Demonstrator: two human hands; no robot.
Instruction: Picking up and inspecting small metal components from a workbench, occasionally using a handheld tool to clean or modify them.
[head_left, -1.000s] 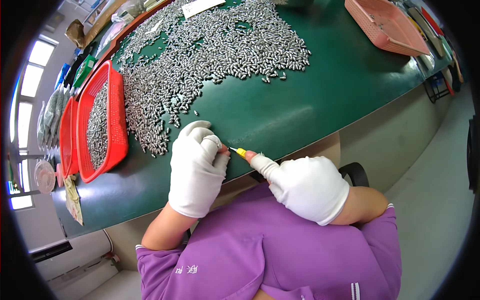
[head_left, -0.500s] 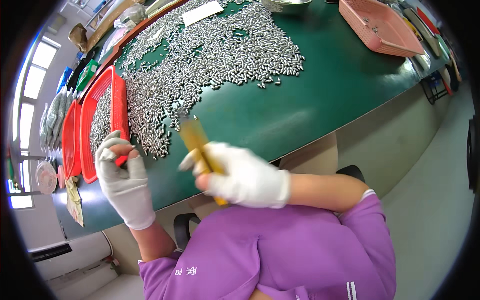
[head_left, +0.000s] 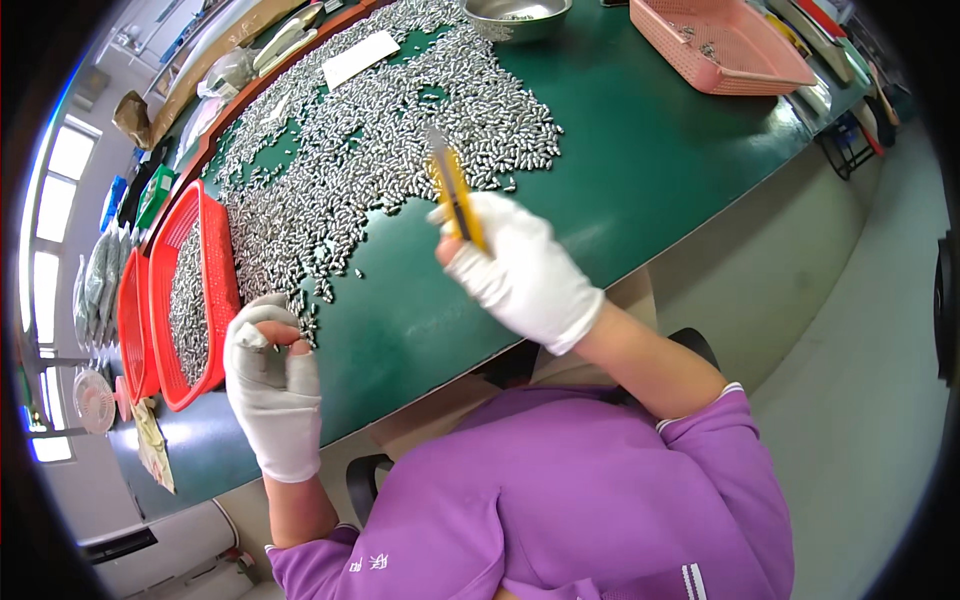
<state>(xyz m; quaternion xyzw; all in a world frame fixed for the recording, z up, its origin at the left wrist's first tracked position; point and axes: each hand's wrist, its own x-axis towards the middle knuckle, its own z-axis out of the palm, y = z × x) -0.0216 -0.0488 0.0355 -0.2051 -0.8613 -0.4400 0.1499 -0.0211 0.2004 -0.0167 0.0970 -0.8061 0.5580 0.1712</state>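
Head view shows a red basket (head_left: pixel 218 262) and a bowl (head_left: pixel 520 31) bordering silvery parts (head_left: pixel 395 140).

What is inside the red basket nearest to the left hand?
Many small silver pieces lie inside the red basket; the bottom beneath them is covered and cannot be seen.

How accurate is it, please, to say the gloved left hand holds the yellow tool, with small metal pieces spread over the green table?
Not quite: the head view shows the right hand holding the yellow tool; small metal pieces are spread over the green table.
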